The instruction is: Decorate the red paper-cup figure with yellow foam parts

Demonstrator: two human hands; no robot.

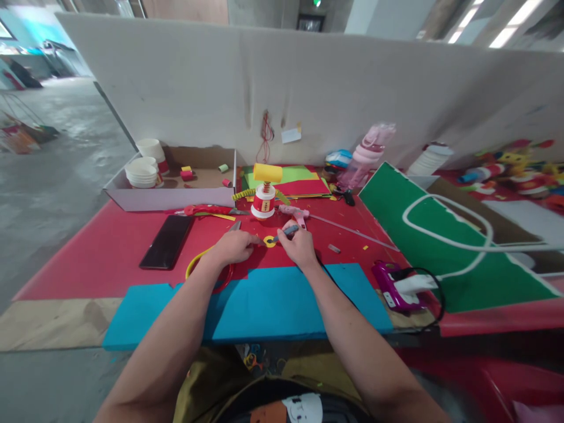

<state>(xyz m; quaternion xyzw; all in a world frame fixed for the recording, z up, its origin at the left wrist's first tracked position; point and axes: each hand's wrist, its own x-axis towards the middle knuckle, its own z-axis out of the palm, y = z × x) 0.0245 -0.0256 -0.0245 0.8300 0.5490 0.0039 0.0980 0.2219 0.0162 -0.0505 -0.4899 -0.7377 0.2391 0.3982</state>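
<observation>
A small yellow piece (269,241) with a dark mark at its centre lies on the red table covering. My right hand (299,244) grips a grey-blue marker (288,231), its tip at the yellow piece. From the left, my left hand (235,245) reaches to the piece's edge with an extended finger; its other fingers look curled. Scissors (189,271) with yellow and red handles lie partly under my left hand and forearm. Just beyond the hands stands a red and white cup figure (263,202) with a yellow roll on top and green folded arms. A pink glue gun (299,215) rests beside it.
Blue sheets (273,305) line the front edge. A black phone (167,242) and an open box (171,198) with paper cups are at left. At right are a purple power socket (399,288), a green board (418,252), white cable and a pink bottle (368,153).
</observation>
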